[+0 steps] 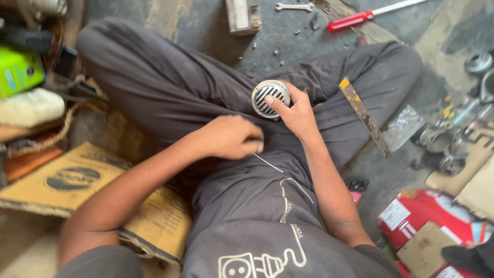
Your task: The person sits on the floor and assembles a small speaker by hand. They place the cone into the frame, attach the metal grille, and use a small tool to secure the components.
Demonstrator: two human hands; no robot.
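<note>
Clutter rings the seated person on the floor. Right hand grips a round slotted metal horn over the lap, thumb across its grille. Left hand, at seven o'clock from the horn, is closed around a thin wire slanting toward five o'clock. Red-handled screwdriver and spanner lie at twelve o'clock, a worn metal strip at three, flattened cardboard box at eight.
</note>
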